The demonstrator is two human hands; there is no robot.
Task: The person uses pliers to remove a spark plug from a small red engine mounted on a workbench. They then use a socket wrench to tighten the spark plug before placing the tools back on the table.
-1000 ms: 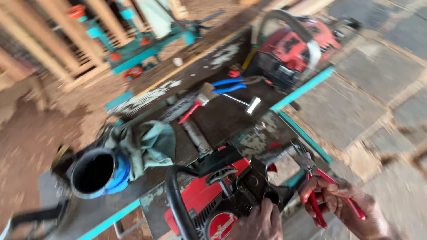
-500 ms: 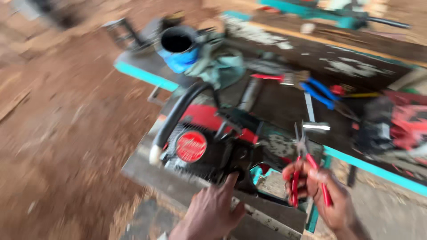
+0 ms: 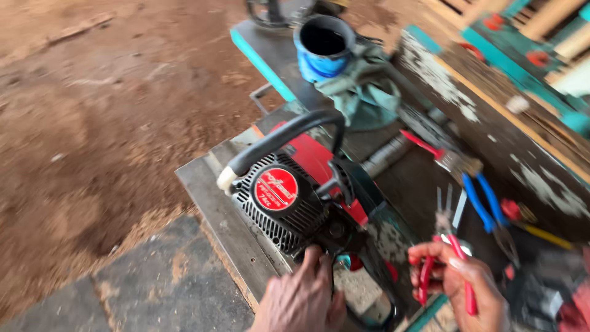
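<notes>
Chainsaw: red and black chainsaw body [image 3: 295, 197] lies at the near left edge of the tabletop [image 3: 215, 197].
Left hand: left hand [image 3: 301, 295] rests fingers on the saw's near end, loosely curled.
Right hand: right hand [image 3: 458, 286] closed around red-handled pliers [image 3: 445, 246], just right of the saw.
Farther right: blue-handled pliers [image 3: 485, 200], brush [image 3: 445, 154].
Far: green rag [image 3: 362, 92], blue can [image 3: 322, 46].

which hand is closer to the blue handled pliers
Right. The right hand, gripping red-handled pliers, sits just below and left of the blue-handled pliers. The left hand rests on the chainsaw, farther left.
</notes>
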